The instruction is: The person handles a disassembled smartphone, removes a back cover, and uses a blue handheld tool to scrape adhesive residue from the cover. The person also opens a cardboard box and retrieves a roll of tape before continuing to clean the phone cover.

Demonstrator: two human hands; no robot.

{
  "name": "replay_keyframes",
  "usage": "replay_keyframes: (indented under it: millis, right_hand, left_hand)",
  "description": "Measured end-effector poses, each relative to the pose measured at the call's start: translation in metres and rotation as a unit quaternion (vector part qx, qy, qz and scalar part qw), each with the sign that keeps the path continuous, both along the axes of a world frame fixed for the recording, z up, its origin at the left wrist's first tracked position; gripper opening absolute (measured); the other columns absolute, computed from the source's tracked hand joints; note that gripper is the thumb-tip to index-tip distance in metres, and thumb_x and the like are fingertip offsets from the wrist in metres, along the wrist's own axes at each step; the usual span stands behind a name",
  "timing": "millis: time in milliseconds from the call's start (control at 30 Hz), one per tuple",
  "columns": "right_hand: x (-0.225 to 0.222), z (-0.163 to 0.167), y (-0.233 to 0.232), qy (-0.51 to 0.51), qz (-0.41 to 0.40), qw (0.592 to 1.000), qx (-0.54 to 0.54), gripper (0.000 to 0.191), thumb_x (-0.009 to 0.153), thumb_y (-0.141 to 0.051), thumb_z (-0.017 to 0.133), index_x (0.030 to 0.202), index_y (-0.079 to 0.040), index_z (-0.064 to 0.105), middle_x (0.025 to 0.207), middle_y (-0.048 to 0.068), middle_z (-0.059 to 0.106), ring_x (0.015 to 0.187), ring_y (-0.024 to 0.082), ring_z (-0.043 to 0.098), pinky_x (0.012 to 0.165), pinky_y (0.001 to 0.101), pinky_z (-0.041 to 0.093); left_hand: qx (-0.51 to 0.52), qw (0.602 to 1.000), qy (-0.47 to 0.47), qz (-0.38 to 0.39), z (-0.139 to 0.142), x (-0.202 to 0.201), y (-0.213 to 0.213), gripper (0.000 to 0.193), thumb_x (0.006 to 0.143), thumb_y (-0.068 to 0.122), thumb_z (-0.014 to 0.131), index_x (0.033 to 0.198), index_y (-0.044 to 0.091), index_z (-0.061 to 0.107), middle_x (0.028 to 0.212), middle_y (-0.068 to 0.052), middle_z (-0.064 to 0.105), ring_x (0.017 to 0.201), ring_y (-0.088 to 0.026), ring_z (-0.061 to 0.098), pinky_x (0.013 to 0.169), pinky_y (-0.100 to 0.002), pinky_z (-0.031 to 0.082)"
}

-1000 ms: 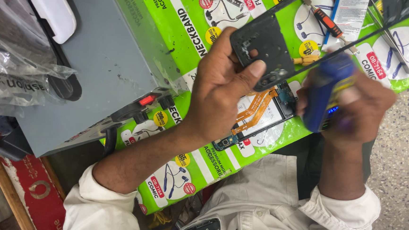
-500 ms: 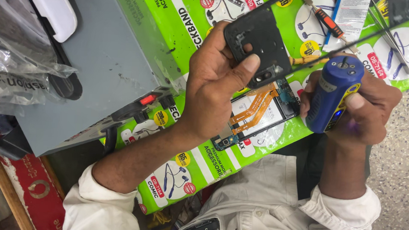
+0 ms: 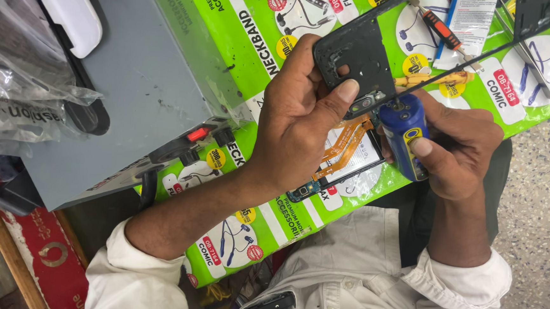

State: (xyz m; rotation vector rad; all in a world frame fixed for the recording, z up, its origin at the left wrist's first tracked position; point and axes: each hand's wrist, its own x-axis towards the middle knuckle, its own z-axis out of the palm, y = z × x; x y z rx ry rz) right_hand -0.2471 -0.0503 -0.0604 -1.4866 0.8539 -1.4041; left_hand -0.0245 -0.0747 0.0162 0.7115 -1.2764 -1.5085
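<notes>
Phone teardown on the green tabletop (image 3: 232,18): your hands and the black frame, read left to right.

At far left lie clear plastic bags (image 3: 12,87), then a grey box-shaped unit (image 3: 133,82) with a red switch. Your left hand (image 3: 302,121) pinches the black phone mid-frame (image 3: 357,51) between thumb and fingers, held tilted above the opened phone body (image 3: 345,159), whose orange flex cables show beneath. Half a second ago your right hand held the blue tool clear of the frame; now your right hand (image 3: 459,153) is wrapped shut around the blue electric screwdriver (image 3: 404,140), whose top sits just under the frame's lower edge, near its camera opening. Judged from this, tool and frame have closed up for work at that corner. A red-handled screwdriver (image 3: 438,28) and tweezers (image 3: 523,45) lie beyond.
</notes>
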Motion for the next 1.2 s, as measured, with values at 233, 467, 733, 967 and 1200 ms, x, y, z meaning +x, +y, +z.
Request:
replay_keyframes:
  millis: [233, 467, 733, 967, 1200]
  right_hand:
    - [0.0003, -0.0007, 0.0012, 0.003, -0.001, 1.0, 0.014, 0.052, 0.096, -0.027, 0.066, 0.13, 0.013, 0.064, 0.086, 0.014, 0.072, 0.061, 0.013, 0.066, 0.06, 0.0227, 0.055]
    - [0.0039, 0.0031, 0.0016, -0.042, 0.002, 0.999, 0.026, 0.055, 0.101, -0.03, 0.069, 0.133, 0.015, 0.062, 0.089, 0.017, 0.071, 0.062, 0.017, 0.067, 0.06, 0.0264, 0.057]
    - [0.0031, 0.0025, 0.0004, 0.028, 0.0, 0.999, -0.015, 0.054, 0.099, -0.028, 0.069, 0.133, 0.014, 0.063, 0.092, 0.018, 0.072, 0.067, 0.018, 0.067, 0.066, 0.0275, 0.055]
    - [0.0046, 0.0035, 0.0038, -0.008, -0.002, 1.0, 0.023, 0.053, 0.097, -0.024, 0.066, 0.133, 0.014, 0.064, 0.088, 0.015, 0.072, 0.063, 0.014, 0.067, 0.062, 0.0236, 0.056]
    - [0.006, 0.0028, 0.0025, -0.06, -0.005, 0.998, 0.026, 0.055, 0.101, -0.026, 0.068, 0.136, 0.016, 0.061, 0.09, 0.019, 0.071, 0.062, 0.018, 0.067, 0.06, 0.0269, 0.057]
  left_hand:
    - [-0.003, 0.999, -0.032, 0.005, 0.0028, 0.0001, 0.0005, 0.011, 0.118, 0.009, 0.055, 0.12, 0.002, 0.047, 0.107, -0.003, 0.058, 0.097, -0.004, 0.053, 0.096, -0.023, 0.051]
    - [-0.009, 0.999, -0.036, 0.002, 0.004, 0.0017, 0.0008, 0.012, 0.118, 0.01, 0.055, 0.12, 0.001, 0.047, 0.107, -0.003, 0.058, 0.098, -0.004, 0.054, 0.097, -0.024, 0.052]
    - [-0.004, 0.999, -0.048, 0.011, 0.0025, 0.0002, 0.001, 0.01, 0.118, 0.008, 0.056, 0.118, 0.001, 0.049, 0.106, -0.002, 0.059, 0.096, -0.003, 0.053, 0.096, -0.023, 0.05]
    - [0.015, 0.999, -0.029, 0.007, 0.0003, -0.0013, -0.0008, 0.009, 0.117, 0.007, 0.056, 0.118, 0.002, 0.049, 0.106, -0.001, 0.057, 0.098, -0.004, 0.054, 0.094, -0.023, 0.05]
    - [0.024, 1.0, -0.006, -0.003, -0.0003, -0.0013, -0.0016, 0.009, 0.116, 0.006, 0.056, 0.118, 0.001, 0.049, 0.106, -0.002, 0.057, 0.097, -0.004, 0.054, 0.096, -0.023, 0.05]
